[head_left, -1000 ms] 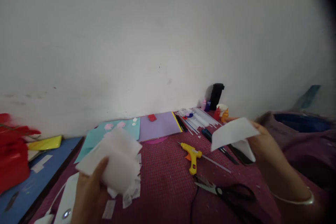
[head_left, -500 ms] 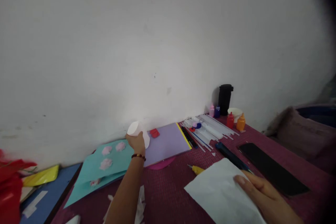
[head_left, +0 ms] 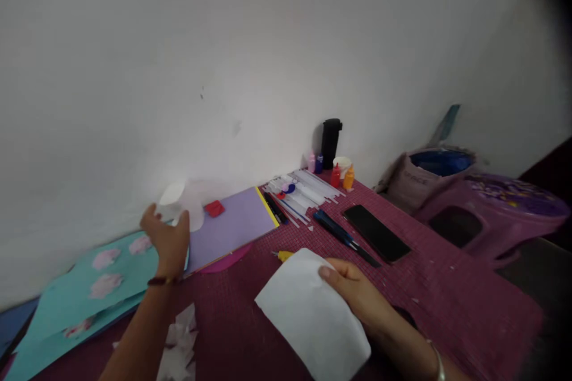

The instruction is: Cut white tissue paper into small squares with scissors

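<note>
My right hand (head_left: pixel 357 294) pinches the upper right edge of a white sheet of paper (head_left: pixel 308 309), thumb on top, holding it above the table. Over the far left side, my left hand (head_left: pixel 168 241) is open, with thumb and fingers apart. Just beyond its fingertips, a curled white piece of paper (head_left: pixel 193 205) rests by the wall; whether they touch it I cannot tell. Beside it lies a purple sheet (head_left: pixel 236 229) with a small red folded piece (head_left: pixel 214 208) on it. Below the left hand are teal sheets (head_left: pixel 53 309) bearing crumpled pink paper pieces (head_left: pixel 106 286).
White paper scraps (head_left: pixel 179 342) lie near my left forearm. Toward the right are white strips (head_left: pixel 308 187), a blue cutter knife (head_left: pixel 333 226), a black phone (head_left: pixel 378 232), and small red (head_left: pixel 335 176) and orange (head_left: pixel 348 178) bottles. A pink stool (head_left: pixel 496 220) stands beyond the table edge.
My left hand has loosened from the curled white paper, its fingers spreading. My right hand still holds the white sheet. The view has swung right, bringing the stool into sight.
</note>
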The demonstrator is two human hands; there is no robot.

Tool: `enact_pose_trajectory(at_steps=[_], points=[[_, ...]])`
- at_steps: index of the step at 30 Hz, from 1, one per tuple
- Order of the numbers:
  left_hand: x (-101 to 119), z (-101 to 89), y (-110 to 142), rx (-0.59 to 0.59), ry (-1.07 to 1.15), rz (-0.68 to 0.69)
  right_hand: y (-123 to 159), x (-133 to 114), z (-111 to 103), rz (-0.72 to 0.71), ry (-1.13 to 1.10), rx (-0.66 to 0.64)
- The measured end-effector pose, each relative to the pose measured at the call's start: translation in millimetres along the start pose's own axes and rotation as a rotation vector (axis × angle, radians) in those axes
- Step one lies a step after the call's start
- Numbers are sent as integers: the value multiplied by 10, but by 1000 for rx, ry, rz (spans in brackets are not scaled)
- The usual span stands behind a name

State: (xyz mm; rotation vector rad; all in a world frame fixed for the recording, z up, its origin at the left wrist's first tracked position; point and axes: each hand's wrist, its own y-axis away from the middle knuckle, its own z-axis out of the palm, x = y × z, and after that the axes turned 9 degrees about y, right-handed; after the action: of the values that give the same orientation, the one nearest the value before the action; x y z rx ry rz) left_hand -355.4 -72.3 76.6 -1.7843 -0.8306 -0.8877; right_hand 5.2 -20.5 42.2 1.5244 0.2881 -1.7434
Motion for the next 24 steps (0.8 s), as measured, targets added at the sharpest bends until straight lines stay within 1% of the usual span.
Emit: enact_pose_trajectory(at_steps=[1,2,3,4,5,7,8,9,10,11,12,14,16,17,18,19,20,22,23,24], points=[[90,-99,185,-94,44,-11,-3,15,26,-3,-22,-13],[187,-189,394,-212,88,-23,-1,29,56,-7,-37,-30],[287,-264,615,-378,147,-52,6,43,90,-12,-50,-52],[384,-324,838,-609,283,-121,16,54,126,-18,-59,-78],[473,-371,1051,-804,383,-179,29,64,162,-25,-65,-105],[601,-446,1410,-1093,511,-255,58,73,222,-38,-61,-162],[633,-482,1545,-1205,519,-311,73,71,243,-43,-53,-185],[641,-522,1651,-1268,508,-374,85,66,256,-45,-38,-207],[628,-568,1728,-1282,485,-442,95,56,260,-40,-13,-241],[598,-618,1782,-1247,458,-509,103,45,258,-29,26,-291],[558,-671,1817,-1164,450,-566,108,35,253,-12,82,-356],[480,-781,1852,-939,496,-641,116,27,249,12,214,-490],[442,-889,1872,-674,617,-680,125,51,285,8,317,-564],[440,-939,1887,-549,704,-698,130,76,323,-8,341,-565],[445,-984,1908,-449,799,-709,134,110,376,-31,345,-548],[451,-1024,1937,-389,887,-717,136,150,438,-58,337,-523],[450,-1056,1973,-371,960,-720,133,195,507,-87,324,-496],[411,-1088,2058,-441,1030,-697,113,287,644,-154,283,-441],[371,-1088,2098,-471,1021,-674,95,332,703,-181,269,-422],[321,-1078,2133,-477,988,-655,75,374,750,-202,260,-411]])
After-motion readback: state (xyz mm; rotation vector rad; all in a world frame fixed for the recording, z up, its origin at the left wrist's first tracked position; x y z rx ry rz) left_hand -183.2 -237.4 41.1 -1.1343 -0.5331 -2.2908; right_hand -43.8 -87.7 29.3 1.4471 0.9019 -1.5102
